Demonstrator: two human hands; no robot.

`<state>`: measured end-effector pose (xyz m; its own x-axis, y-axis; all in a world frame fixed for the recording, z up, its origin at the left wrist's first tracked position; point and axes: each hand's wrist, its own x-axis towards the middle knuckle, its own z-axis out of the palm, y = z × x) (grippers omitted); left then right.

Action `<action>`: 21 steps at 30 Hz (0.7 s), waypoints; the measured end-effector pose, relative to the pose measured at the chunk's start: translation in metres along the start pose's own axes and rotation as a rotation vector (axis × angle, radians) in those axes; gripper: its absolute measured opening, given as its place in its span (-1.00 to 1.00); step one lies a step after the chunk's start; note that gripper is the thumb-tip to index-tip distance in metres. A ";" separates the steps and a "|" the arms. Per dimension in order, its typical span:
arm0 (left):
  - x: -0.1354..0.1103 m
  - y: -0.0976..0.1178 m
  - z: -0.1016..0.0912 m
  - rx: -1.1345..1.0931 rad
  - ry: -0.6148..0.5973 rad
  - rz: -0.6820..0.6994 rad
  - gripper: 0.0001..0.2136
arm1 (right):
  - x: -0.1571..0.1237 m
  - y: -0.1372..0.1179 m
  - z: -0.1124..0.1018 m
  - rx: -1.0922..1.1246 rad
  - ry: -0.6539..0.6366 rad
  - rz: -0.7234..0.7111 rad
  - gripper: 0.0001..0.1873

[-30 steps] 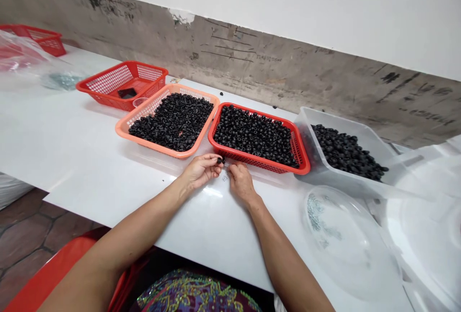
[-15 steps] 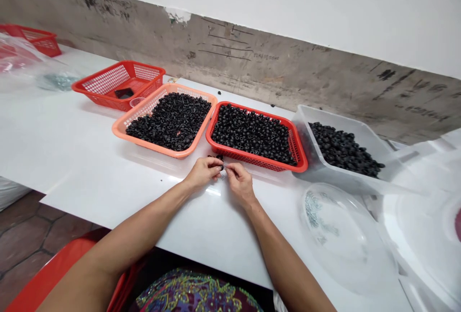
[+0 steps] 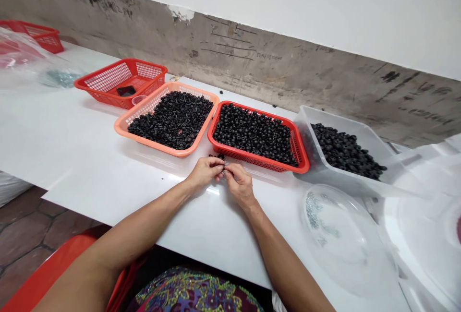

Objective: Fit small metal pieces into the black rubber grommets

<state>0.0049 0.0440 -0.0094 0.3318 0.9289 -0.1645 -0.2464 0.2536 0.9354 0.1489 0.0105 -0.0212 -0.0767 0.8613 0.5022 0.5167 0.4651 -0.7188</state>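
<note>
My left hand [image 3: 204, 173] is closed in a pinch on a small black part [image 3: 223, 168], mostly covered by the fingertips. My right hand [image 3: 239, 185] is pinched too, its fingertips meeting those of the left; what it grips is too small to make out. Both hands are low over the white table [image 3: 194, 228], just in front of a red basket [image 3: 301, 164] full of black ring-shaped parts [image 3: 254, 132]. A few loose black pieces [image 3: 220, 156] lie right behind the left fingers. An orange basket [image 3: 153, 146] of smaller black parts [image 3: 173, 120] is to the left.
A translucent bin [image 3: 333, 177] of black parts stands at right, with a clear round lid or tray [image 3: 345, 245] holding small shiny pieces in front. Another red basket [image 3: 104, 96] with a dark item [image 3: 126, 91] stands at left. A wall [image 3: 230, 53] runs behind.
My right fingertips have moved left and closed the small gap to the left hand's fingertips. The baskets and bin have stayed in place; the view has shifted slightly.
</note>
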 end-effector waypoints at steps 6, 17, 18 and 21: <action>0.002 0.008 -0.004 -0.224 0.045 -0.068 -0.80 | 0.000 0.003 0.001 0.131 -0.136 0.063 -0.63; 0.003 0.025 -0.016 -0.408 0.032 -0.067 -0.84 | 0.005 0.009 0.003 -0.347 -0.050 -0.105 -0.79; 0.004 0.025 -0.017 -0.421 0.036 -0.065 -0.84 | 0.005 0.008 0.006 -0.412 -0.077 -0.122 -0.80; 0.004 0.025 -0.018 -0.441 0.038 -0.058 -0.85 | 0.006 0.003 0.016 -0.551 -0.148 -0.151 -0.80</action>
<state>-0.0166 0.0594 0.0074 0.3246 0.9169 -0.2323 -0.5956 0.3889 0.7029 0.1362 0.0199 -0.0280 -0.2813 0.8316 0.4789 0.8546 0.4440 -0.2692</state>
